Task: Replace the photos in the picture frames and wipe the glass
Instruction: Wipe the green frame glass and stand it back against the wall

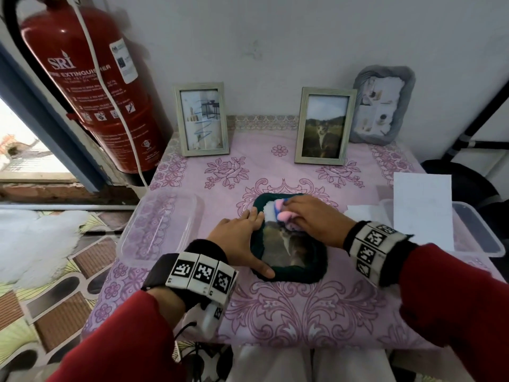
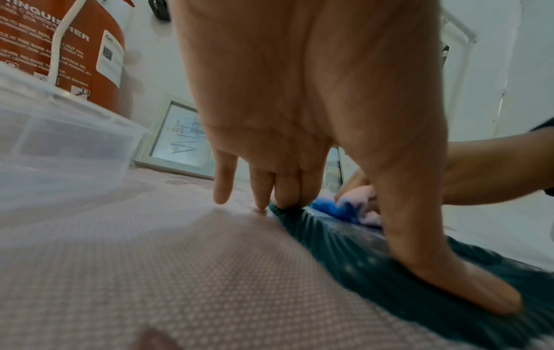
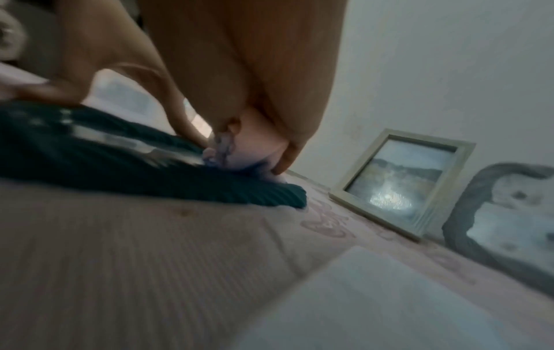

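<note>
In the head view we see the dark green frame (image 1: 289, 274) lying flat at frame centre on the pink tablecloth (image 1: 303, 312); our left hand (image 1: 239, 238) presses straight fingers on its left edge, and our right hand (image 1: 314, 216) grips a pink-and-blue cloth (image 1: 283, 215) on its glass.

In the left wrist view, thumb and fingertips (image 2: 288, 196) rest on the frame's ribbed rim.

The right wrist view, blurred, shows fingers curled round the cloth at upper centre.

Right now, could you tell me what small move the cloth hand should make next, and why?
Probably sweep the pink-and-blue cloth toward the near end of the glass. The right hand holds it at the far end of the dark green frame, the near glass looks unwiped, and the left hand steadies the frame's left edge.
</note>
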### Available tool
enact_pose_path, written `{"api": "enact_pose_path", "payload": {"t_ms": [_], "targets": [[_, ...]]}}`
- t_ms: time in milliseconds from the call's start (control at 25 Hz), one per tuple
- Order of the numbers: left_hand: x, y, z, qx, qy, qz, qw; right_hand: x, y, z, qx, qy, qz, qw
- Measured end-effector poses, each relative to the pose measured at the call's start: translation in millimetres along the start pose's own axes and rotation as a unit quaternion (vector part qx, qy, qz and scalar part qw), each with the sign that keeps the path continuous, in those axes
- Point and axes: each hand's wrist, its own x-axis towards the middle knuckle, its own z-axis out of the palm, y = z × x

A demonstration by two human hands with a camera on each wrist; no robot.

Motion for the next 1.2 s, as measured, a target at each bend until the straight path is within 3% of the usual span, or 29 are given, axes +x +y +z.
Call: {"api": "enact_pose_path", "payload": {"t_ms": [80,280,480,760,880,1000,1200], "targets": [[0.8,1.0,-1.2,0.005,0.000,-0.003,1.000,7.8,-8.2,2.5,0.021,-0.017,0.002,1.000],[-0.3,3.3,-2.6,0.008,-0.008,-0.021,1.000,-41.0,-29.1,13.7,0.028,-0.038,-0.097,0.994],[-3.5,1.0,-2.9,-0.004,-0.014,-0.015,1.000,-53.9,-2.4,-6.4,-0.062,-0.066,-0.069,0.993],[-0.3,4.1,-4.5,0.001,-0.004,-0.014,1.000,3.0,1.1,-9.4,-0.012,-0.032,0.012,0.999],[-1.5,5.3,-6.5,0.012,-0.009,-0.017,1.000,-10.2,-19.8,1.6,0.013,-0.060,-0.034,0.998],[-2.6,5.5,-6.7,0.013,-0.012,-0.015,1.000,-43.2,-31.1,9.1,0.032,-0.042,-0.089,0.995],[-4.9,2.1,-5.4,-0.015,-0.005,-0.008,1.000,-64.7,-8.0,0.3,-0.024,-0.040,-0.059,0.997]]}}
